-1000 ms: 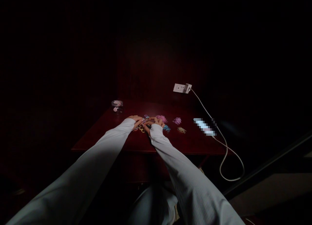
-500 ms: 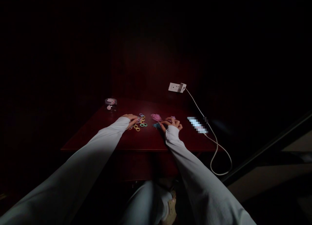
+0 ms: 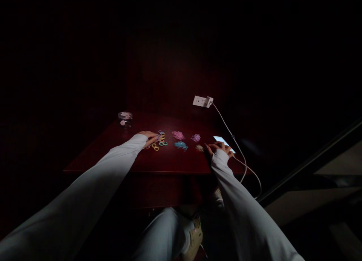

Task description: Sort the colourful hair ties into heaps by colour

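Observation:
My left hand [image 3: 149, 137] rests at the left edge of a group of coloured rings [image 3: 161, 139]; its fingers are bent close together, and whether they hold a ring is hidden. My right hand [image 3: 219, 148] is over the near part of a lit phone [image 3: 220, 139], just right of a small pale yellow pile [image 3: 199, 148]. Its thumb and fingers are drawn together, with anything between them too small to tell. Between the hands lie a pink pile [image 3: 178, 135], a blue pile [image 3: 180, 145] and a purple pile [image 3: 195, 138] of thin bands.
A clear round container [image 3: 125, 116] with pink items stands at the back left of the dark red table [image 3: 141, 163]. From a wall socket [image 3: 199, 101], a white cable [image 3: 223, 120] hangs and loops past the phone over the table's right edge.
My right hand has moved right from the blue pile to beside the yellow pile, uncovering the purple and yellow piles. My left hand stays by the rings. The view has shifted slightly.

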Available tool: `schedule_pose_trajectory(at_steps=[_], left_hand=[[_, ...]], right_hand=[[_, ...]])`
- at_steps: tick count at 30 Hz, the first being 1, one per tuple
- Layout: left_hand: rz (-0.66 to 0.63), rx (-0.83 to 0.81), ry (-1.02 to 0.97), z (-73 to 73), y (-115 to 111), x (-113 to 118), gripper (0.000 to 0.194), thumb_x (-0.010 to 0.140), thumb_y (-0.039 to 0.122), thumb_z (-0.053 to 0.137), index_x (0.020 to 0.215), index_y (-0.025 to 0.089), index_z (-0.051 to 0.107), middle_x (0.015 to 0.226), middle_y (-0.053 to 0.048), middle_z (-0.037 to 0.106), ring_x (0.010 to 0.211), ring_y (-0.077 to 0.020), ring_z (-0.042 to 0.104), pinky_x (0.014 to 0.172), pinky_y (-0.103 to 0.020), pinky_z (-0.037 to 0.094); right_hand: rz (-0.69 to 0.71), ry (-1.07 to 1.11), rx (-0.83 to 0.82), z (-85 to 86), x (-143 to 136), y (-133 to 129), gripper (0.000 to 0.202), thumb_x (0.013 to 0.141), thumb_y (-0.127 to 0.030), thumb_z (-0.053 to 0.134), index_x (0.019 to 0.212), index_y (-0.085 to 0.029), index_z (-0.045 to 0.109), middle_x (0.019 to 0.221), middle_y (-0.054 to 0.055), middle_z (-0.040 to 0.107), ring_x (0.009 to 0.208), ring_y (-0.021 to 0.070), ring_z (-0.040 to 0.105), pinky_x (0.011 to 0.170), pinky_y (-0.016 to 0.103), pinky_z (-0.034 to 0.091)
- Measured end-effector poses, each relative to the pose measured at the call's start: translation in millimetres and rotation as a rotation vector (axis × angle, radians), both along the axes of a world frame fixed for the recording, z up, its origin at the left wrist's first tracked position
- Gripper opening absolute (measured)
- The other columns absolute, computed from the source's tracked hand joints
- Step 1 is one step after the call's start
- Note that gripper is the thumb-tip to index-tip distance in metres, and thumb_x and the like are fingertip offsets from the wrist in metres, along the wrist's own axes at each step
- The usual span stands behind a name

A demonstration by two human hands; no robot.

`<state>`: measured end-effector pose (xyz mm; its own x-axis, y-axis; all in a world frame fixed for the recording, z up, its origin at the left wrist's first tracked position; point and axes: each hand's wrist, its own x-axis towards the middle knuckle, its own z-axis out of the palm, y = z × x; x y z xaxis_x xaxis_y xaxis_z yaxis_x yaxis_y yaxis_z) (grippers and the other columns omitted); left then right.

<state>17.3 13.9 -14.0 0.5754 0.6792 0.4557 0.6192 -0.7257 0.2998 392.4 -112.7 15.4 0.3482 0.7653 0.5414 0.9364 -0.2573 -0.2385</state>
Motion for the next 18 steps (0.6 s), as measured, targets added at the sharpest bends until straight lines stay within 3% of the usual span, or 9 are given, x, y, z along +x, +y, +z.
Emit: schedule_pose_trajectory(at_steps=[8, 18], left_hand=[[0.002, -0.047, 0.004, -1.0, 4.0, -0.8, 0.05, 0.097, 0.055, 0.036, 0.1, 0.023, 0.074, 0.088, -0.004, 0.072, 0.076, -0.0157, 0.063, 0.069, -0.023, 0.043], [0.004, -0.02, -0.037, -1.4, 1.3, 1.6, 0.051, 0.097, 0.056, 0.036, 0.094, 0.022, 0.074, 0.084, -0.004, 0.072, 0.073, -0.0152, 0.063, 0.068, -0.023, 0.043]], right_hand=[[0.063, -0.173, -0.067, -1.9, -5.1, 1.4, 0.026, 0.093, -0.044, 0.057, 0.1, -0.032, 0.079, 0.127, 0.007, 0.059, 0.111, 0.0286, 0.038, 0.091, 0.042, 0.022], [0.069, -0.147, -0.064, -6.1, -2.8, 2.9, 0.026, 0.092, -0.041, 0.057, 0.104, -0.033, 0.078, 0.126, 0.006, 0.06, 0.112, 0.0282, 0.038, 0.091, 0.041, 0.021]])
